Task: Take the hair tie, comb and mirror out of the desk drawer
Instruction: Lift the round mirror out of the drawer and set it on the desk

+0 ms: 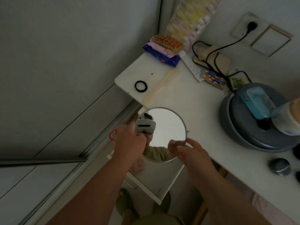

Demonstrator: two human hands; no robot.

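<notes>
Mirror: I held the round, metal-rimmed mirror (pixel 167 127) in both hands, face up toward me, above the open white desk drawer (pixel 155 179) and at the near edge of the white counter (pixel 186 98).

Left hand: my left hand (pixel 129 143) was closed on the mirror's left rim, fingers curled over the edge.

Right hand: my right hand (pixel 193 155) pinched the lower right rim, thumb and fingertips together on the metal band.

Hands together or apart: apart, one on each side of the disc, both clamped on it.

Hair tie: the black elastic hair tie (pixel 141 86) lay flat on the counter's left corner, already out of the drawer.

Comb: the pale cream plastic comb (pixel 159 87) lay just beside the hair tie, to its right, its long axis running diagonally from near-left to far-right.

Key relation: the bare counter lay ahead and to the right of my hands, beyond the mirror's far rim; the comb's near end was close to that rim.

Nearer hand: my right hand sat nearer the open counter surface; my left hung over the drawer.

Judgement: the mirror looked like the last item, and setting it down would call for carrying it forward and right, clear of the comb.

Risk: the grey round appliance (pixel 259 120) at right limited the free space.
</notes>
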